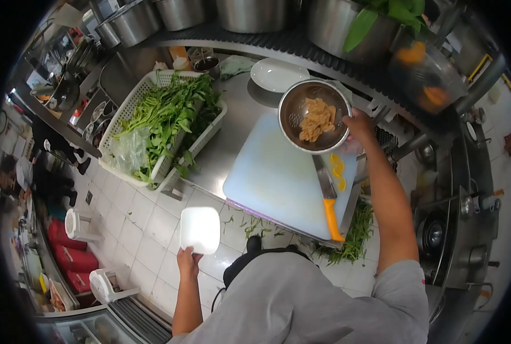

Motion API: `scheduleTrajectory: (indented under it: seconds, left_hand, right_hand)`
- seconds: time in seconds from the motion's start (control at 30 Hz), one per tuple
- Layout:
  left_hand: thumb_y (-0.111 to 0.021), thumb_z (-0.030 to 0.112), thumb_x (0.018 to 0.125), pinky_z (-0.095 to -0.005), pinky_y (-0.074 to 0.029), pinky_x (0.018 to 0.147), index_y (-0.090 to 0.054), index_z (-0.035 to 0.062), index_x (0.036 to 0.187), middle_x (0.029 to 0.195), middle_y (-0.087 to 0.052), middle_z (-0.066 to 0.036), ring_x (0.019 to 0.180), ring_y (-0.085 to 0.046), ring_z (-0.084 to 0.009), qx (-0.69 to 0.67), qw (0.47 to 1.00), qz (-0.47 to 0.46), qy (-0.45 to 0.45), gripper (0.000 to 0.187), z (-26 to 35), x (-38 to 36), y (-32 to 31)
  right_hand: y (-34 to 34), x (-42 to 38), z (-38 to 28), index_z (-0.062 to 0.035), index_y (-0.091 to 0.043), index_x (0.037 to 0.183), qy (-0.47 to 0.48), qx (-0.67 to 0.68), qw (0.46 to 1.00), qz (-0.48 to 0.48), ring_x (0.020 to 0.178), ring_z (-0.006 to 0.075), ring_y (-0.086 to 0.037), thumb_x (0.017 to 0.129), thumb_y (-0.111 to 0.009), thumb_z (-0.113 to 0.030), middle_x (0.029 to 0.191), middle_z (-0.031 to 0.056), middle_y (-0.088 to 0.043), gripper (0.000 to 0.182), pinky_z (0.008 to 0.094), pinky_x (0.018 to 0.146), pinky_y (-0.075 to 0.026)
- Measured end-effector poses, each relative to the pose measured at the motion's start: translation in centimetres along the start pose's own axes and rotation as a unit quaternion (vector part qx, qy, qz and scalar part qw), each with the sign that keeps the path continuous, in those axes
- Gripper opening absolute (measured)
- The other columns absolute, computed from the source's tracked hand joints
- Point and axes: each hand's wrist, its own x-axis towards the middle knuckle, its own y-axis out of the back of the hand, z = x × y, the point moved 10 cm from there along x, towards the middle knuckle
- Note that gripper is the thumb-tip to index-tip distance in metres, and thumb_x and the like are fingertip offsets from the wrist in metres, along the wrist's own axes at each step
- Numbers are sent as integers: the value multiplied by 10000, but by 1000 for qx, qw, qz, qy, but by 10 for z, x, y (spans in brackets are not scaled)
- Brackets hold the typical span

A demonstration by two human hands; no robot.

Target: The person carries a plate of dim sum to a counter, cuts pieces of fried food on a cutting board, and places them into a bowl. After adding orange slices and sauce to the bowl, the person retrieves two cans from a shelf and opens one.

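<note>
Metal bowl [293,109] of hard-to-identify tan pieces [317,119], in the head view, over the far right corner of the cutting board [272,172]; grasped by the right hand [359,123], fingers partly hidden. Left of the board, white dish [200,230] clasped in the left hand's [189,261] grip. On the board, knife [328,198], tip hidden behind the bowl.

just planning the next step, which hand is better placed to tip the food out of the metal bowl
The right hand, probably: it grips the metal bowl at its rim. The left hand is well apart, holding a square white dish.
</note>
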Motion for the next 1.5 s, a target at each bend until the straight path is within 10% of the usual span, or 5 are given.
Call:
scheduleTrajectory:
  seconds: [0.2,0.73,1.13,1.2,1.5]
  left_hand:
    - [-480,83,818,-297,-570,644,-509,-18,1163,1004,-625,-115,802,-654,-207,56,995,-82,5,361,29,-2,-79]
    - [-473,78,861,-267,-567,636,-520,6,1140,967,-632,-90,769,-645,-154,97,973,-208,-2,291,25,-14,-193]
    - [-482,81,852,-267,-565,633,-441,-2,1188,1002,-600,-118,776,-639,-174,63,980,-187,8,349,44,0,-204]
    - [-484,83,853,-269,-566,634,-432,5,1185,1006,-596,-123,776,-639,-182,58,982,-178,9,345,49,6,-212]
    - [-493,53,847,-294,-576,621,-427,22,1175,1051,-578,-128,785,-642,-233,27,975,-214,-45,336,91,63,-306]
  right_hand:
    - [-33,-68,-55,-71,-620,983,274,-267,923,45,897,344,-603,757,-599,-178,975,140,-616,251,428,768,-492]
    - [-15,-103,-69,-76,-600,937,387,-288,860,167,694,303,-645,749,-599,-112,1120,36,-590,191,406,611,-539]
    - [45,-17,-20,1,-578,930,309,-234,846,366,777,297,-653,808,-583,-142,1034,142,-606,189,374,638,-565]
    - [17,42,66,56,-534,957,-45,240,957,158,778,296,-653,852,-590,-172,938,189,-585,257,367,666,-585]
    - [-62,38,117,48,-446,1144,-134,515,843,74,855,266,-639,888,-611,-270,1037,161,-547,440,375,774,-541]
